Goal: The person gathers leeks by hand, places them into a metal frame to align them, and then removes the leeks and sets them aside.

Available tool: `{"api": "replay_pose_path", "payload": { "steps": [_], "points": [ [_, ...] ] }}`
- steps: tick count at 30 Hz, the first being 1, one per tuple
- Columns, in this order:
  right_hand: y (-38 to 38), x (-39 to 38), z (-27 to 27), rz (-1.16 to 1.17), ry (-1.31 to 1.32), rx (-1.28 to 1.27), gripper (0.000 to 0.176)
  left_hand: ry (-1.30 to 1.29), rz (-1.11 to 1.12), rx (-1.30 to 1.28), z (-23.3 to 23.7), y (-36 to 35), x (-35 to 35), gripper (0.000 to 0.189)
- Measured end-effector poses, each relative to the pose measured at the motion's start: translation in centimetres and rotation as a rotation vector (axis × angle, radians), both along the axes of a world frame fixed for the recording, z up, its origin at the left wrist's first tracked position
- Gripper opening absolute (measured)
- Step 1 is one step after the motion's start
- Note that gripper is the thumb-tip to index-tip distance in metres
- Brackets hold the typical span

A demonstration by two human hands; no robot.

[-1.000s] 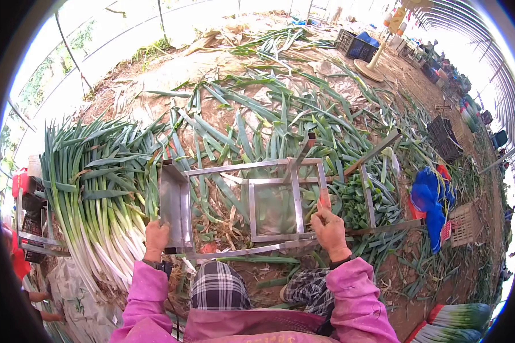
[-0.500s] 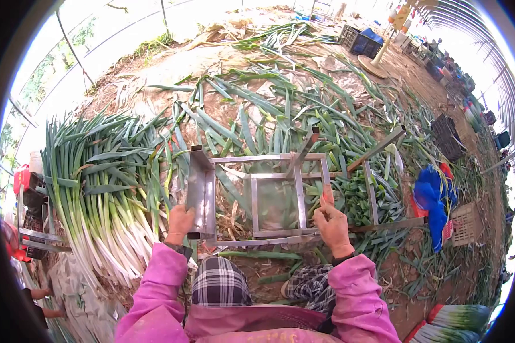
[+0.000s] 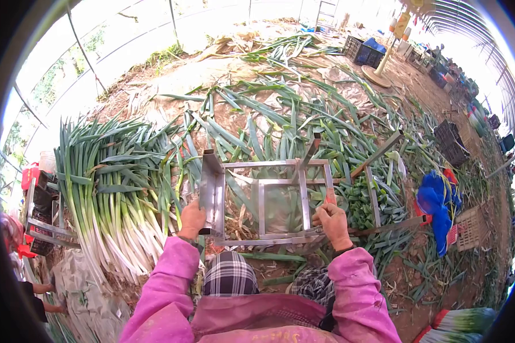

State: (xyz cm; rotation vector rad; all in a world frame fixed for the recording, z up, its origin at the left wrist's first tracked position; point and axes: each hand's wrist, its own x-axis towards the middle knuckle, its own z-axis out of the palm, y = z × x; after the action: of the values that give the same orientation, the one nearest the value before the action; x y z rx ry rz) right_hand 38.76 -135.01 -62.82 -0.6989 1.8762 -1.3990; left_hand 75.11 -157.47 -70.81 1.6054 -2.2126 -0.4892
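Note:
A metal frame (image 3: pixel 304 200) of welded bars, with an upright channel at its left end, stands before my knees. My left hand (image 3: pixel 193 219) is closed on the lower left edge of that channel. At the frame's lower right corner, my right hand (image 3: pixel 331 224) is closed with its fingers curled together; whatever they hold is hidden. Just above those fingers a small red patch (image 3: pixel 330 196) shows on the bar. To the left lies a big pile of leeks (image 3: pixel 120 194), white ends toward me. Cut green leaves (image 3: pixel 355 203) lie heaped beyond the frame's right side.
Loose leek leaves (image 3: pixel 269 123) cover the ground ahead. At right are a blue bag (image 3: pixel 432 200), a tan crate (image 3: pixel 471 227) and a black crate (image 3: pixel 451 140). Bundled leeks (image 3: pixel 464 320) lie lower right. Another person's arm (image 3: pixel 43 288) shows at lower left.
The view has shifted, so most things sit a little farther right and lower. My right index finger, raised along the bar before, is now curled in. My left hand stays at the channel.

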Motion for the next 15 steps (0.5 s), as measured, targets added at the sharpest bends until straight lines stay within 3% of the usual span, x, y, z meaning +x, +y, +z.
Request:
{"api": "replay_pose_path", "payload": {
  "steps": [15],
  "points": [
    [-0.2,-0.1,0.6,0.029,-0.026,0.001,0.019,-0.064,0.079,0.059,1.3,1.3,-2.8,0.023]
  ]
}}
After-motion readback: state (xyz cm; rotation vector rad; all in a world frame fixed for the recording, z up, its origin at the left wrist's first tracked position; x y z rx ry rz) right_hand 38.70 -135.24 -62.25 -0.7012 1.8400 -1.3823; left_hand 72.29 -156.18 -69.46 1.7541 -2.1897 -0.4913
